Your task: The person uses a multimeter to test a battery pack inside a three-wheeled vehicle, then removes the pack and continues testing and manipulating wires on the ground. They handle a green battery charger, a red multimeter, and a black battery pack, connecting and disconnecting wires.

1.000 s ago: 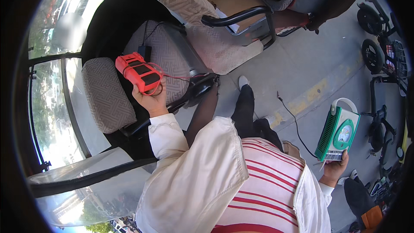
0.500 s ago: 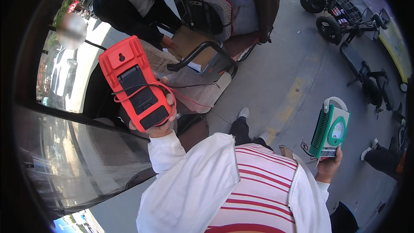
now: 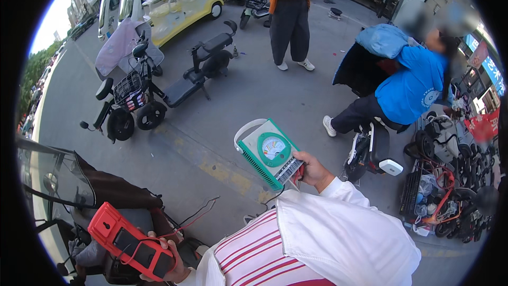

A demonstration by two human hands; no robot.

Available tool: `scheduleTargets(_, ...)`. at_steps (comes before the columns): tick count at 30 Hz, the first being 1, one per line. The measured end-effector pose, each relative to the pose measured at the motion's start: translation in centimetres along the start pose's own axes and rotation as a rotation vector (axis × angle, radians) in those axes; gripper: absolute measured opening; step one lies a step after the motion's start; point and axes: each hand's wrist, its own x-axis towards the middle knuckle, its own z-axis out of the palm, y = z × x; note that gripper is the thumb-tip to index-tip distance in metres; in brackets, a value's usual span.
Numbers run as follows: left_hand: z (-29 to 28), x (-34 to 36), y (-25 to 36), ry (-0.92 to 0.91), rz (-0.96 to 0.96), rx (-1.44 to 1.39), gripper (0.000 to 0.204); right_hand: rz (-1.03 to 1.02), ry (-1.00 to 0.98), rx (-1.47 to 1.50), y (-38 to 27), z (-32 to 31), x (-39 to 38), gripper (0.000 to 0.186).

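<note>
The left hand (image 3: pixel 179 268) was curled round the lower end of a red device (image 3: pixel 132 242) — the right hand (image 3: pixel 316 171), well apart, pinched the near end of a green-and-white dial meter (image 3: pixel 270 152), dial upward.

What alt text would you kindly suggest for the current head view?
The wearer's left hand holds a red boxy device and the right hand a green-and-white dial meter. Beyond them stand a black scooter, a yellow vehicle and a person in orange with folded arms.
</note>
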Motion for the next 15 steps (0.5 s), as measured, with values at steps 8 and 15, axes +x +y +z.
scheduleTargets(8, -4.8, 9.2, -1.7, -0.035, -0.231, -0.037, 0.104, -0.227, 0.386, 0.188, 5.3, 0.2, -8.0, 0.037)
scheduleTargets(15, -1.6, 14.3, -10.4, -0.183, -0.504, -0.108, 0.100, -0.500, 0.541, 0.335, 7.2, -4.9, -15.8, 0.036)
